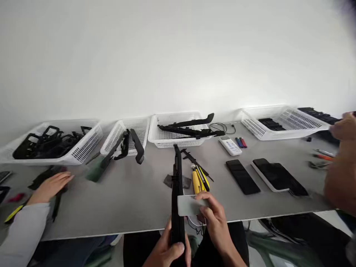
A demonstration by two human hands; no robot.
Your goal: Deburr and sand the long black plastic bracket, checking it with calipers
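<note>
white wall (178,55), grey table (111,204), held black part (175,200)

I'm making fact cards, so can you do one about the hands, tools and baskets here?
Left hand: grips a long black part
Right hand: holds a pale flat card by the part; touching unclear
Tools: yellow-handled tool, dark caliper, both on the table
Baskets: four, white, by the wall, each with black parts
Other people: a hand far left, another far right

Left fingers (174,251) partly hide the black bar (175,189); the rightmost co-worker's arm (341,167) is blurred.
</note>
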